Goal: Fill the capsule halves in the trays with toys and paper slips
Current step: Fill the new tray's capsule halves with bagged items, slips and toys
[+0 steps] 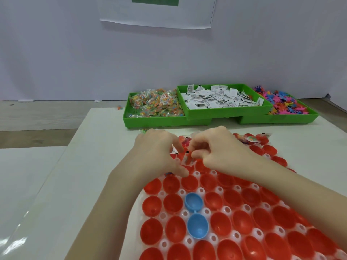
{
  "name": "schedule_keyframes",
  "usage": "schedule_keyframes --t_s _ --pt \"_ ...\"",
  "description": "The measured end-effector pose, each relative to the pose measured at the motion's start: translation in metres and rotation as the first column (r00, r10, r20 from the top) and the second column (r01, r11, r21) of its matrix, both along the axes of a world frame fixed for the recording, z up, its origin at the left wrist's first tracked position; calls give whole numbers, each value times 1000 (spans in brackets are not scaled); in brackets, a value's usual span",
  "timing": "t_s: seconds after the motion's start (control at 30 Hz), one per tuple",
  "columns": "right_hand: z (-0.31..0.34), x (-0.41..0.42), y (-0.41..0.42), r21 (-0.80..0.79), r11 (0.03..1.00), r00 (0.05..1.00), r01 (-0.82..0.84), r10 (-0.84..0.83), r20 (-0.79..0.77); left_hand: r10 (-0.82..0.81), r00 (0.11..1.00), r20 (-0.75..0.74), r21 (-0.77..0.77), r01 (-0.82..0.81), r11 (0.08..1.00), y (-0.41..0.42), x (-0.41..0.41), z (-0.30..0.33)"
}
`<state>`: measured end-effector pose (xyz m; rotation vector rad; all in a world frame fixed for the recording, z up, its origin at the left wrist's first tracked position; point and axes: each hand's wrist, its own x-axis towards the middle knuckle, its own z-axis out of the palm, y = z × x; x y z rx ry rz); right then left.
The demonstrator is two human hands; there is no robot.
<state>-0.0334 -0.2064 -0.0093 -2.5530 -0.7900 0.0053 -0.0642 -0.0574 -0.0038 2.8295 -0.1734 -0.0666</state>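
A white holder tray [221, 190] carries rows of red capsule halves [170, 203] and one hinged blue capsule [195, 214], all open upward. The near halves look hollow; far ones [249, 138] hold toys and slips. Over the tray's far left part, my left hand [157, 152] holds some paper slips [174, 150] in curled fingers. Close to its right, my right hand [219, 147] pinches one slip [188, 158] between thumb and fingertip, just above a red half.
Three green bins stand at the back: bagged colourful toys [155, 104] on the left, paper slips [216, 98] in the raised middle bin, loose pink and blue figures [285, 104] on the right. A white board [105, 147] lies under everything.
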Motion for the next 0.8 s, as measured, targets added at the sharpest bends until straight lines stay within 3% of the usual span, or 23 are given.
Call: schedule_keyframes --t_s 0.27,0.53,0.8 --pt "-5 -8 2 -141 985 993 -101 109 52 -38 999 3 59 37 998 -2 5 -16" --pt "3 -6 10 -324 931 986 -166 168 -23 -71 997 -38 -13 70 997 -2 4 -12" --pt "-2 -9 7 -426 890 960 -165 244 139 -13 1000 -5 -175 12 985 12 2 -4"
